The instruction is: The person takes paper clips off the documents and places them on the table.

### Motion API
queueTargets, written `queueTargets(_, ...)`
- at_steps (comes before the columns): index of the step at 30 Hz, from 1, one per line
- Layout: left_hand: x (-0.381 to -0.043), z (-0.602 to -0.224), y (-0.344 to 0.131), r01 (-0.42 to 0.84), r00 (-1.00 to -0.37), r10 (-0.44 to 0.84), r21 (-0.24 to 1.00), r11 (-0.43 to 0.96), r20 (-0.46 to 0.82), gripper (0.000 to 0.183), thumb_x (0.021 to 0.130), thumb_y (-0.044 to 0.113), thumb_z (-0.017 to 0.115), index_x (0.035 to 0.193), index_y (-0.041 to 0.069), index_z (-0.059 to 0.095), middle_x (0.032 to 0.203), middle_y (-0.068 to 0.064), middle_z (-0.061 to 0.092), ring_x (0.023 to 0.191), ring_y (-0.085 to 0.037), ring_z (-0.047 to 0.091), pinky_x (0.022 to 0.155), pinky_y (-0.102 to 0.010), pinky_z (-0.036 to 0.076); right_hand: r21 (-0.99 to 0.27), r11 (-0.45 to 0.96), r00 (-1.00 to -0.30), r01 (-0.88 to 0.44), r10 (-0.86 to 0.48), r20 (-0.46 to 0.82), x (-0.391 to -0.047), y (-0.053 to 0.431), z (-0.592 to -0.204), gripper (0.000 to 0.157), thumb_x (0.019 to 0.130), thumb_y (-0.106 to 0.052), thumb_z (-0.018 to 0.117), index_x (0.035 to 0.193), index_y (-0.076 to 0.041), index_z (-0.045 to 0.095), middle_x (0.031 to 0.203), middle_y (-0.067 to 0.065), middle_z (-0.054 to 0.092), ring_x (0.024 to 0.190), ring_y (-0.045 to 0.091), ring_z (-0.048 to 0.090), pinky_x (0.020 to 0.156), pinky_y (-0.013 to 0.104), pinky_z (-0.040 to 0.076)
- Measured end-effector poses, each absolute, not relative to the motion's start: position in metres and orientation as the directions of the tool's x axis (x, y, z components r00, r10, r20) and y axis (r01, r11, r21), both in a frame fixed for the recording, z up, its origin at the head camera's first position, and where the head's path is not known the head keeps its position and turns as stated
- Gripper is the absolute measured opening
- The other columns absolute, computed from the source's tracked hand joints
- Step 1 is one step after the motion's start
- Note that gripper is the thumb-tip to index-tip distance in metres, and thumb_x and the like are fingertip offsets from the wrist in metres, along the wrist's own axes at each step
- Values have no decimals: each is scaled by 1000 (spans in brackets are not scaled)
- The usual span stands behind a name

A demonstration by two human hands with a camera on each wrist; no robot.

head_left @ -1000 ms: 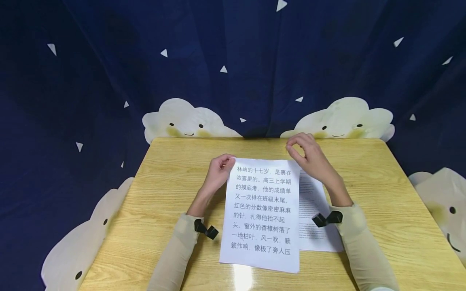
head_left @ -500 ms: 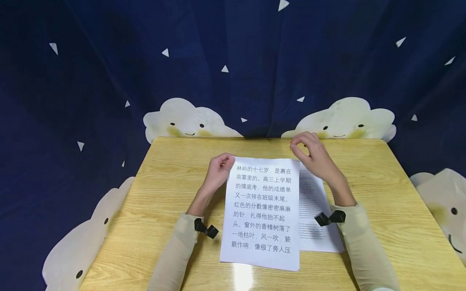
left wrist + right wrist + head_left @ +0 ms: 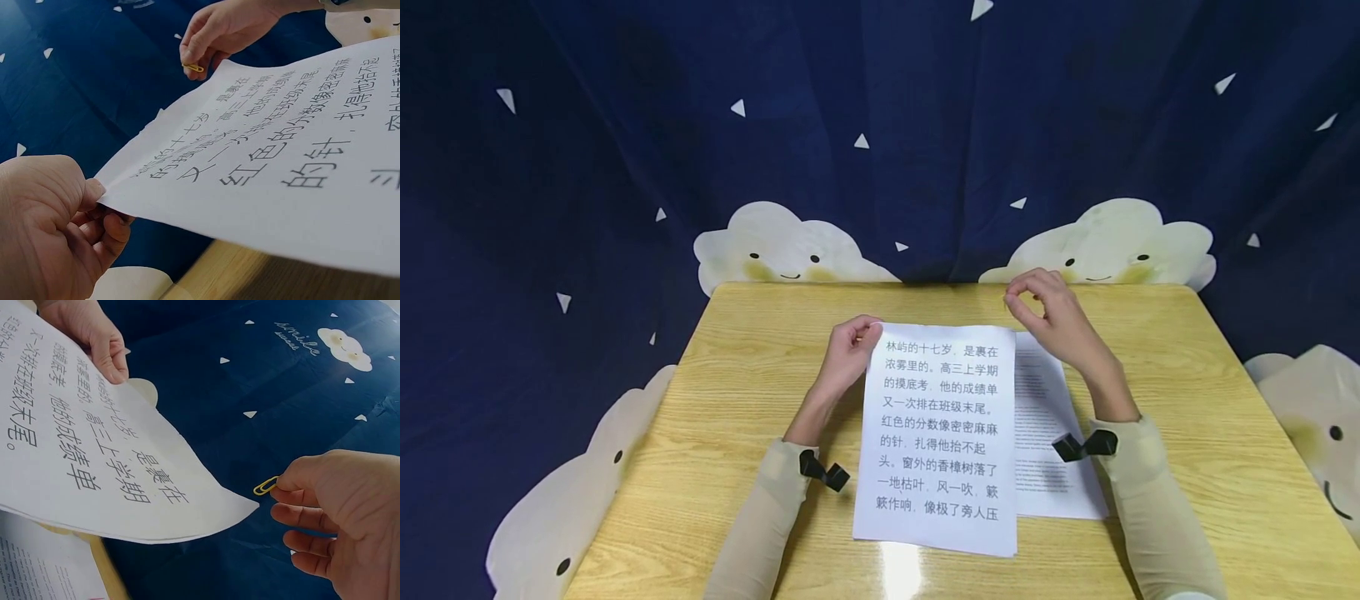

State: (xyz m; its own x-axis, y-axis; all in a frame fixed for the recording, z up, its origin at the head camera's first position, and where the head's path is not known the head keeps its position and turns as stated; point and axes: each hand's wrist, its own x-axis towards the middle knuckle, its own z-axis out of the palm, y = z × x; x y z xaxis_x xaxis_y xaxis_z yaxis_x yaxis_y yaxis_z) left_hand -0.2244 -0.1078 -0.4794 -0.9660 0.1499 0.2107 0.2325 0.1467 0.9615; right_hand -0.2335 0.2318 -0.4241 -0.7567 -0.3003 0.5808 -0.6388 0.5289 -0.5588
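My left hand (image 3: 853,350) pinches the top left corner of a few white printed sheets of paper (image 3: 936,442), thumb on the front. The sheets are held up over the table and carry large Chinese text. Between thumb and forefinger, my right hand (image 3: 1056,321) pinches a yellow paper clip (image 3: 265,485). In the right wrist view the clip is just beyond the free top right corner of the sheets, with a small gap between. The left wrist view also shows the yellow clip (image 3: 193,67) at the right fingertips.
Another printed sheet (image 3: 1048,467) with small text lies on the wooden table (image 3: 1172,400), partly behind the held sheets. A dark blue curtain (image 3: 880,100) with white clouds and triangles stands behind the table.
My right hand with the paper clip has moved slightly right and away from the sheets' top right corner. The left hand and the sheets have hardly moved.
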Motion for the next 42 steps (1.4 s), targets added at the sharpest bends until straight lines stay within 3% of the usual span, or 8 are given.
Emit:
queueTargets(4, -225, -479, -108, 226, -968, 149, 962, 151, 204, 24, 109, 13, 55, 109, -3, 73, 87, -16, 73, 66, -14, 66, 58, -24, 51, -561, 535, -763, -631, -299, 573, -234, 235, -424, 4, 100, -3, 67, 97, 0, 69, 105, 13, 68, 103, 26, 51, 84, 44, 37)
queueTargets(16, -225, -478, -108, 224, -969, 142, 962, 159, 202, 24, 109, 14, 56, 110, -3, 73, 88, -18, 72, 66, -15, 66, 57, -25, 51, -568, 560, -784, -604, -285, 552, -234, 244, -421, 5, 100, -3, 66, 98, 0, 69, 108, 15, 68, 106, 26, 51, 85, 38, 35)
queueTargets(22, -225, -478, -108, 227, -968, 142, 960, 163, 205, 27, 110, 17, 56, 111, -4, 73, 92, -22, 72, 68, -16, 65, 59, -24, 50, -566, 585, -797, -581, -269, 541, -235, 250, -421, 6, 100, -3, 66, 98, 1, 69, 107, 15, 67, 106, 27, 51, 85, 42, 36)
queueTargets(42, -225, -479, -108, 213, -971, 141, 965, 153, 192, 25, 110, 14, 54, 111, -4, 72, 90, -19, 72, 67, -14, 66, 58, -24, 50, -585, 612, -830, -532, -241, 502, -240, 264, -423, 8, 101, -6, 67, 100, 1, 70, 108, 16, 67, 107, 29, 51, 86, 42, 36)
